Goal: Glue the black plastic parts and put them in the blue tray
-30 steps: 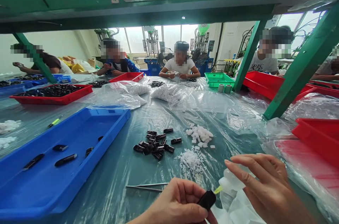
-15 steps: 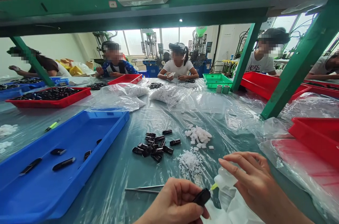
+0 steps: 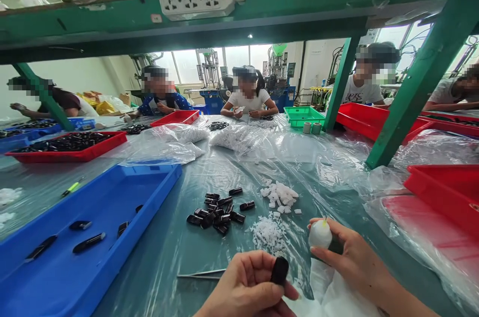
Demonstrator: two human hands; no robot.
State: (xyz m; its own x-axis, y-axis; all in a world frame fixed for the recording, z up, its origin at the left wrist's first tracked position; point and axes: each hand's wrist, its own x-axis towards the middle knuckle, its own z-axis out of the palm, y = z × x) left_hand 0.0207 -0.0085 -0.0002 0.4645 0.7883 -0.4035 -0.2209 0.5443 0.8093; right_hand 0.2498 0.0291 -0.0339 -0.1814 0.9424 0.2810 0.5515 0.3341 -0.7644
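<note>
Between the thumb and fingers of my left hand is a small black plastic shell, its rounded end up. My right hand grips a white squeeze bottle with a thin yellow tip, thumb in front and fingers behind. Crumpled white cloth lies beneath my right hand. Tweezers rest on the plastic sheet, partly hidden by my left hand. Beyond my hands are a heap of black shells, larger white pieces and tiny white pieces.
A blue tray with several black shells stands left. Red trays are at right, a green tray farther back. Filled clear bags lie mid-table. A green shelf frame with slanting posts crosses overhead. Several people work opposite.
My right hand has closed on the white bottle, its yellow tip now pointing up and away from the shell. My left hand has tilted the black shell more upright.
</note>
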